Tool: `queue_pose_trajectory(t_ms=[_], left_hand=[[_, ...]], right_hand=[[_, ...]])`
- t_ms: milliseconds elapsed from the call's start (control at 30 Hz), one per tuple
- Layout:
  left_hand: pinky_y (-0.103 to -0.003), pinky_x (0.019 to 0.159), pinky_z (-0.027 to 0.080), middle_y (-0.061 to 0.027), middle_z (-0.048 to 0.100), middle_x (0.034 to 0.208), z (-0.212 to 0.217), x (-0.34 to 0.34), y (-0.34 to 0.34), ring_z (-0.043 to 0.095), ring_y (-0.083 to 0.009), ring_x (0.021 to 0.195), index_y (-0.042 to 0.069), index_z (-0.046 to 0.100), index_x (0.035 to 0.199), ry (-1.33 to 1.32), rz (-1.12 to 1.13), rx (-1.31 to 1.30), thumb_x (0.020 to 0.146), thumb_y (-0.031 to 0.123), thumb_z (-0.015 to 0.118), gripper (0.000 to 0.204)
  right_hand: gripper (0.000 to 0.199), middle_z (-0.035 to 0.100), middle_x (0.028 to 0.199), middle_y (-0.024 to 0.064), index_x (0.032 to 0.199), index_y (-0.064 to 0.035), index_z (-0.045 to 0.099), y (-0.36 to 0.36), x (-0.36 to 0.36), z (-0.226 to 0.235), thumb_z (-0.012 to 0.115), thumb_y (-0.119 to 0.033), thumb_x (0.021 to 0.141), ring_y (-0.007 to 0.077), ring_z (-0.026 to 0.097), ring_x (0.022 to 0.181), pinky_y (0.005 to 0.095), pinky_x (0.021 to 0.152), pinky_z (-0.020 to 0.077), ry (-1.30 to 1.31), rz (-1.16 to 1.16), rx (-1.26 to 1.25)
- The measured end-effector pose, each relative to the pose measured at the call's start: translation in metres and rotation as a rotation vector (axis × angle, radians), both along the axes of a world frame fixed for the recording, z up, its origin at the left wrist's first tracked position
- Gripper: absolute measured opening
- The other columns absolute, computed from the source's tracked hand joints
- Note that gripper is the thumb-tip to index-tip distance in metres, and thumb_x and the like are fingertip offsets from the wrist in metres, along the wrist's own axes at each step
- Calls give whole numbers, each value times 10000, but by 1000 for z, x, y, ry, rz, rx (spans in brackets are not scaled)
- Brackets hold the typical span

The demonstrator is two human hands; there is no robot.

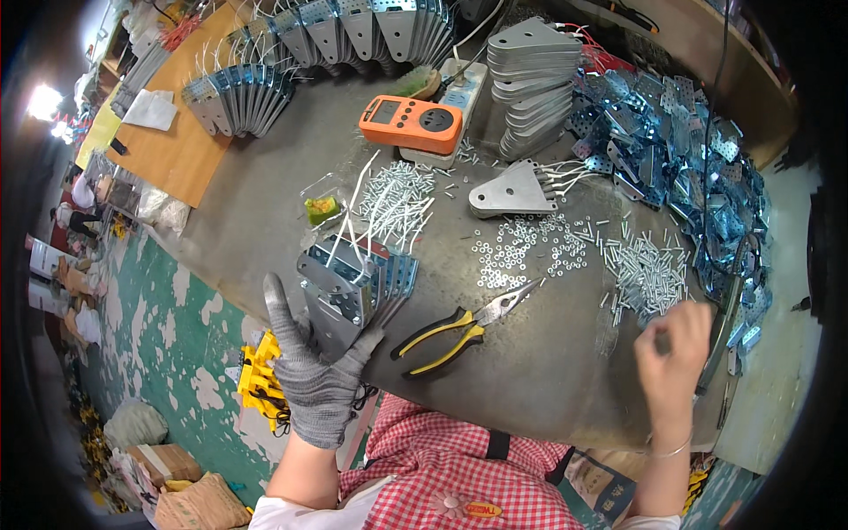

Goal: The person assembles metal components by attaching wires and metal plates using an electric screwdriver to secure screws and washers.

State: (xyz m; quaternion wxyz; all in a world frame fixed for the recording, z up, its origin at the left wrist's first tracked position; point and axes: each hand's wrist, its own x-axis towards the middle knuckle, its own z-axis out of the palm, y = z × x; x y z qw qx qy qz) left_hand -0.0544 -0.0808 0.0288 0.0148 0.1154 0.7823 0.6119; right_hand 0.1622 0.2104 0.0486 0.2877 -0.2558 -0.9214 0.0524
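My left hand (322, 380), in a grey knit glove, grips the lower end of a bundle of grey metal plates (334, 320). Its fingers and thumb spread along the bundle's two sides. Blue metal brackets (400, 276) and white wires show at the bundle's upper part. Bare, my right hand (676, 353) is closed in a pinch just below a pile of screws (649, 269); anything between the fingertips is too small to make out. Yellow-and-black pliers (468, 327) lie between my hands. Above them are scattered small nuts (521, 252).
An orange meter (411, 124) rests at the back near a second pile of screws (397, 190). Beyond the nuts stand a grey plate (512, 190) with wires and a tall plate stack (534, 79). Blue brackets (689, 159) heap along the right. Finished-looking bundles (238, 97) line the back left.
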Motion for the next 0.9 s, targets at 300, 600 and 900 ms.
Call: queue_pose_trajectory(t_ms=[300,600,900], left_hand=[[-488,850,549,-176,641,1149,51,26,54,647,-373,1003,33,648,1110,1045,-633,-196,758,174,722,386],[-477,1105,401,-272,485,1402,10,-31,246,484,-383,1321,19,347,1498,477,-539,-1109,869,30,573,668],[-400,984,487,-195,582,1238,-9,36,130,584,-342,1177,25,451,1360,343,-845,-387,809,202,775,664]], right_hand=[[175,570,857,126,836,-9,628,-38,-5,-12,755,-71,733,351,578,875,436,756,475,11,1,-281],[93,626,879,148,870,-12,658,-24,-4,-35,704,-55,801,367,627,846,456,764,508,-58,-58,-496],[188,625,853,114,907,-18,688,-34,-2,-6,764,16,739,274,627,702,363,596,514,355,159,-266]])
